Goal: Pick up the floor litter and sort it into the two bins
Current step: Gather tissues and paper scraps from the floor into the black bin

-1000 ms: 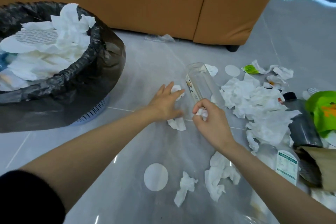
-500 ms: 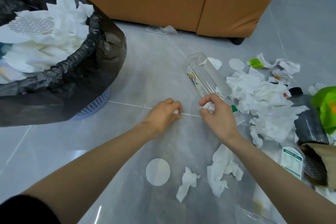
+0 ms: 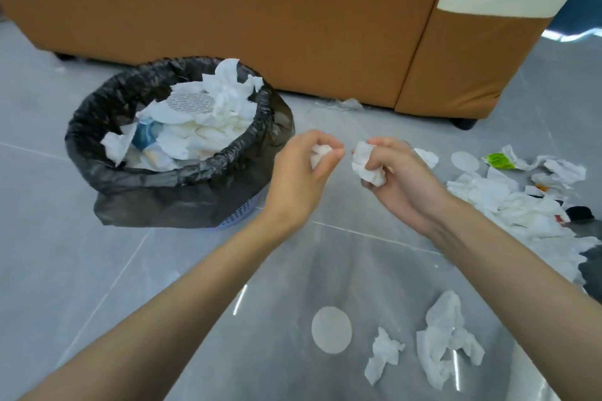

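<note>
White tissue wads [image 3: 366,163] – both hands [image 3: 298,177]

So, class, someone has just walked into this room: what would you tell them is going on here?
A person is clearing litter off the floor. The left hand and the right hand each hold a crumpled tissue, raised beside the black-lined bin, which is already heaped with tissues. More tissues, a round pad and a pile of litter lie on the floor.

Left hand [image 3: 298,177] raised, fingers curled, pinching white tissue scrap [image 3: 321,153]. Right hand [image 3: 395,177] raised just beside it, closed round crumpled tissue wad [image 3: 366,164]. Both forearms bare, extended forward, converging.
</note>
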Demonstrator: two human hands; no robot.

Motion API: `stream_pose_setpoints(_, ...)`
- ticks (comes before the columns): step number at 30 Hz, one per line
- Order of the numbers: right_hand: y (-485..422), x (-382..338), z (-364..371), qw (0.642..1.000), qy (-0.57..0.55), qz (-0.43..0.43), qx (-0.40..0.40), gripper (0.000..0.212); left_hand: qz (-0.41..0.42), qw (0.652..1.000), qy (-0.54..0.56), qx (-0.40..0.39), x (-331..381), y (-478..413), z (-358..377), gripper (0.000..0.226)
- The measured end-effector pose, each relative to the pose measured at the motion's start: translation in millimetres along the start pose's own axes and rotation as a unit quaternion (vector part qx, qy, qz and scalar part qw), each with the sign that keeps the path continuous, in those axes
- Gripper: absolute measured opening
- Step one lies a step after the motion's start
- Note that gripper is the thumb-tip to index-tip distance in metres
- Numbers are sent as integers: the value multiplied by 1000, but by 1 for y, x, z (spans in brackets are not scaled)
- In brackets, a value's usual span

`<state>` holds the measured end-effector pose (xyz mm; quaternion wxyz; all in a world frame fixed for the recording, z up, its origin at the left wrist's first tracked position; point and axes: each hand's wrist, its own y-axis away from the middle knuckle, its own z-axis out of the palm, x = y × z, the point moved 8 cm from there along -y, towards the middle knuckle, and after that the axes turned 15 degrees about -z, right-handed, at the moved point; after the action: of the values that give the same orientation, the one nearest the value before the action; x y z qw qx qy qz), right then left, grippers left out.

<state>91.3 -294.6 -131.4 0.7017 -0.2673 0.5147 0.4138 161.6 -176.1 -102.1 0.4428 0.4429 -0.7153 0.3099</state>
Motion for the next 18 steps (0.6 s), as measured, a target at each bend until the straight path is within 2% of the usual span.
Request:
stream_pose_setpoints(3, -15, -18, 55, 998, 7, -28, -52, 25, 46, 997, 8, 66, 36, -7, -59, 6)
stream_pose_setpoints(5, -26, -28, 91, 992, 50, -63, -98, 36, 69, 991, -18, 117, 49, -13, -95, 7)
stream_pose_setpoints(8, -39, -37, 157, 953, 176, -142, -203, 53, 71, 973, -61, 210, 48, -24, -158, 7)
stream_pose_setpoints(11, -49, -33, 206, 915, 262, -163, -260, 69, 37, 958, -104, 263, 27, -37, -202, 8)
stream_pose_setpoints(14, -59, -25, 222, 902, 295, -169, -266, 80, -39, 964, -151, 213, -8, -56, -214, 24)
stream_pose_setpoints(16, -61, -23, 216, 888, 325, -200, -257, 77, -60, 965, -188, 172, -23, -59, -213, 36)
stream_pose_setpoints(18, -60, -27, 204, 872, 352, -242, -238, 67, -45, 964, -203, 166, -23, -54, -210, 38)
